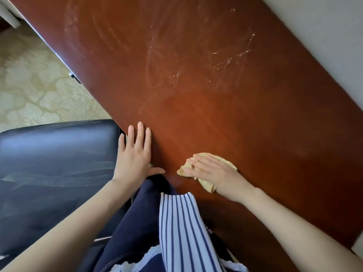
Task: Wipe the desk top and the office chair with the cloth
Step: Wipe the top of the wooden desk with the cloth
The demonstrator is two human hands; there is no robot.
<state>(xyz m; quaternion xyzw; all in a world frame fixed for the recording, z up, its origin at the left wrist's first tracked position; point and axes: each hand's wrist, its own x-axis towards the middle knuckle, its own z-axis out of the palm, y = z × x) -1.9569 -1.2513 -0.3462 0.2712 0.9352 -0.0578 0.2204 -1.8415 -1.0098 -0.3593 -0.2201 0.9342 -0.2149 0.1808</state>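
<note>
I see the right hand (214, 171), fingers straight, pressing the yellow cloth (208, 185) onto the desk top (196, 75) near its front edge, left hand (133, 156) spread flat on that edge, office chair (55, 154) alongside

Patterned beige carpet (29, 79), pale wall (324, 32), striped garment (182, 228)

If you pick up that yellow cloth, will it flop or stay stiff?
Probably floppy: the yellow cloth is bunched in soft folds under the right hand. Likely light, since it looks thin. It should slide easily on the glossy desk top.
</note>
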